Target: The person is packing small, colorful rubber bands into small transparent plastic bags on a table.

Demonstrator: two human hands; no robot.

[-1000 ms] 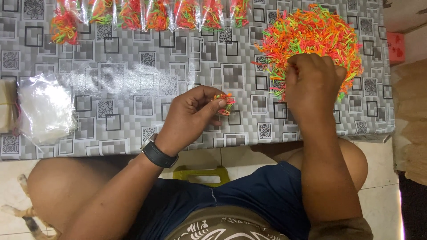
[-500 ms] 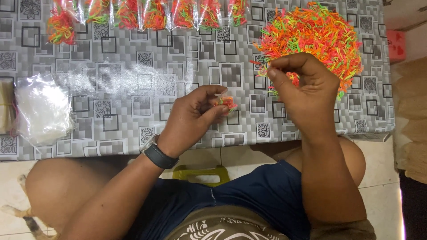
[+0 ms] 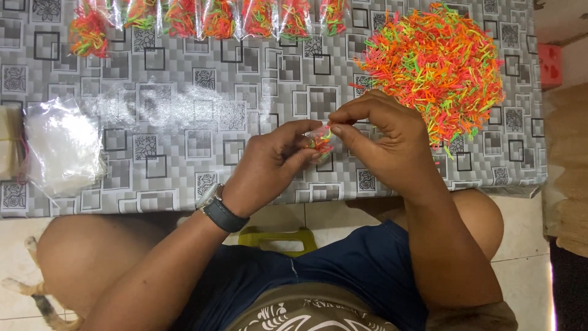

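a: small clear bag (image 3: 321, 140) w/ bright rubber bands in it, pinched between both hands, just at the near-left edge of the big loose pile of bands (image 3: 436, 66).

b: fingers?

a: left hand (image 3: 269, 164) has thumb and fingertips clamped on the bag from the left. right hand (image 3: 383, 144) has thumb and forefinger pressed together on the bag's top edge, other fingers curled.

b: how to do this bit well?

a: my read: keep the left grip low on the bag so the mouth stays up, pinch only the plastic rim w/ the right, don't squeeze the bands or they'll pop out. hold it over the grey patterned table cover (image 3: 184, 122), not past the edge, so strays land on it.

b: containers?

a: row of filled clear bags (image 3: 214, 17) far left of the pile, along the table's back edge, each stuffed w/ orange, pink and green bands. stack of empty clear bags (image 3: 61, 147) well left of the pile, nr the left end. can't tell how full the held bag is, fingers cover most of it.

b: anything else?

a: black wrist watch (image 3: 219, 211) on the left arm. green stool bit (image 3: 277, 239) below the table.
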